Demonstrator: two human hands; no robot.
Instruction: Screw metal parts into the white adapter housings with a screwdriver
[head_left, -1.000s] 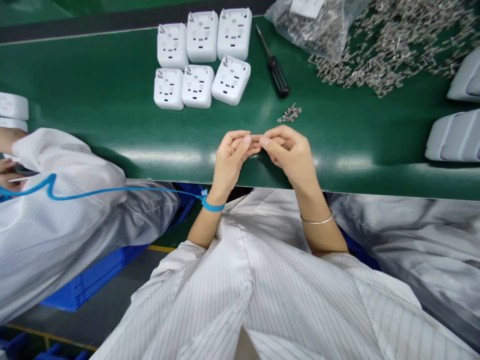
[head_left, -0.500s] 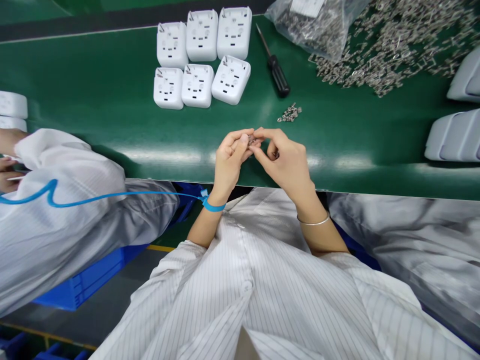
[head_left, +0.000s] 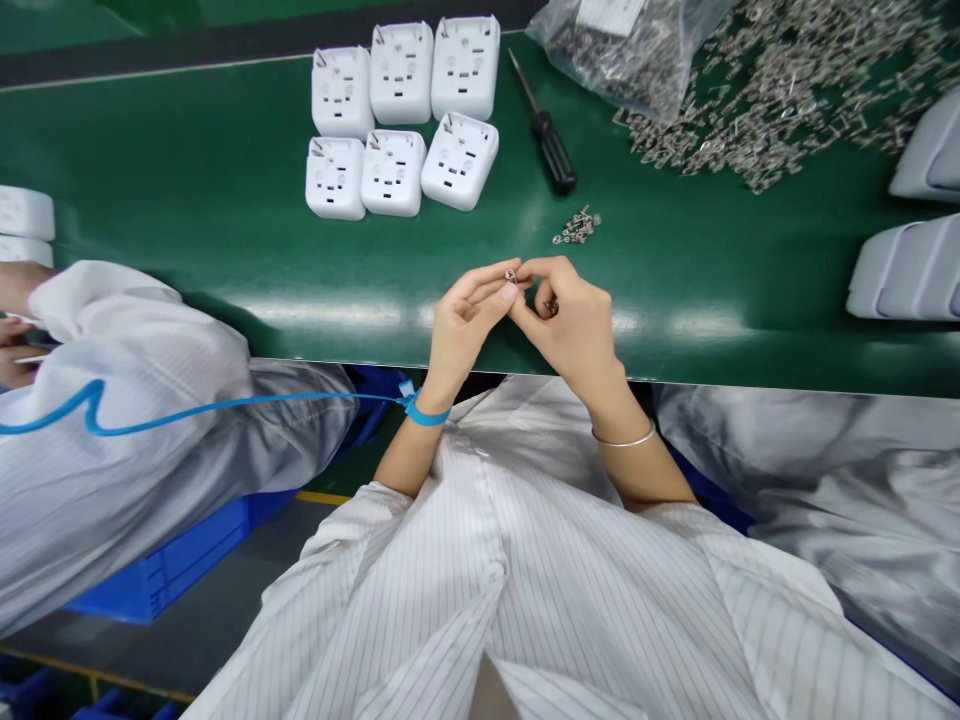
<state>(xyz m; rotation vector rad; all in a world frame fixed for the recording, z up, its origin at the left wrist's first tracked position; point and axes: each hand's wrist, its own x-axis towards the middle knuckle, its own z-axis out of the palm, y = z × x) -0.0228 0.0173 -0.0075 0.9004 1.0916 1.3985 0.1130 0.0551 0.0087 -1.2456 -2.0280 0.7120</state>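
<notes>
My left hand (head_left: 463, 325) and my right hand (head_left: 571, 322) meet fingertip to fingertip just above the near edge of the green belt (head_left: 187, 220). Between the fingertips sits a small metal part (head_left: 511, 275), pinched by both hands. More small metal parts (head_left: 551, 307) show inside my curled right hand. A little heap of the same metal parts (head_left: 578, 227) lies on the belt just beyond my hands. My left wrist wears a blue strap with a coiled blue cord (head_left: 187, 410).
Several white plug housings (head_left: 405, 120) lie in two rows farther back. A black screwdriver (head_left: 546, 143) lies right of them. A clear bag (head_left: 630, 50) and a wide spread of metal parts (head_left: 780, 90) fill the far right. A co-worker's white sleeve (head_left: 127, 400) is at left; grey covers (head_left: 904, 270) at right.
My right hand has turned and curled, showing parts in its palm. The fingertips of both hands have shifted slightly up and right, and the small part now shows between them.
</notes>
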